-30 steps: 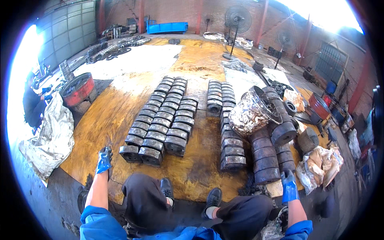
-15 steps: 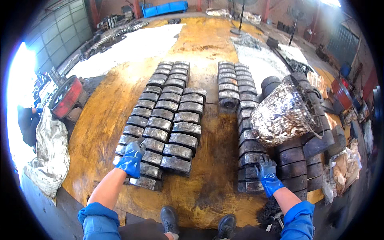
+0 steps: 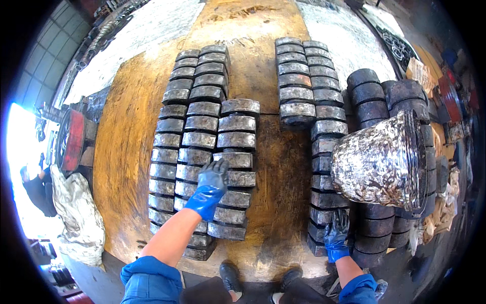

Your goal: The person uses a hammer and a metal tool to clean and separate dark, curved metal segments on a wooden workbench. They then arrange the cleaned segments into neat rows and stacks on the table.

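Note:
Several rows of grey metal rings (image 3: pixel 202 137) stand on edge on a rusty yellow steel plate (image 3: pixel 126 152). My left hand (image 3: pixel 208 186), in a blue glove, reaches over the third row and rests with spread fingers on a ring (image 3: pixel 235 178) there. My right hand (image 3: pixel 336 234), also gloved, lies on the near end of the right-hand row of rings (image 3: pixel 324 152), fingers curled over a ring's top. Neither hand lifts anything.
A large shiny drum-shaped metal part (image 3: pixel 382 162) lies on dark thicker rings (image 3: pixel 369 96) at the right. A red wheel-like part (image 3: pixel 71 142) and a crumpled sack (image 3: pixel 76 218) sit at the left. My shoes (image 3: pixel 230 276) are at the plate's near edge.
I have leaned in closer over the rings. My left hand moved from the near left row up to the third row; my right hand settled on the right row's near end.

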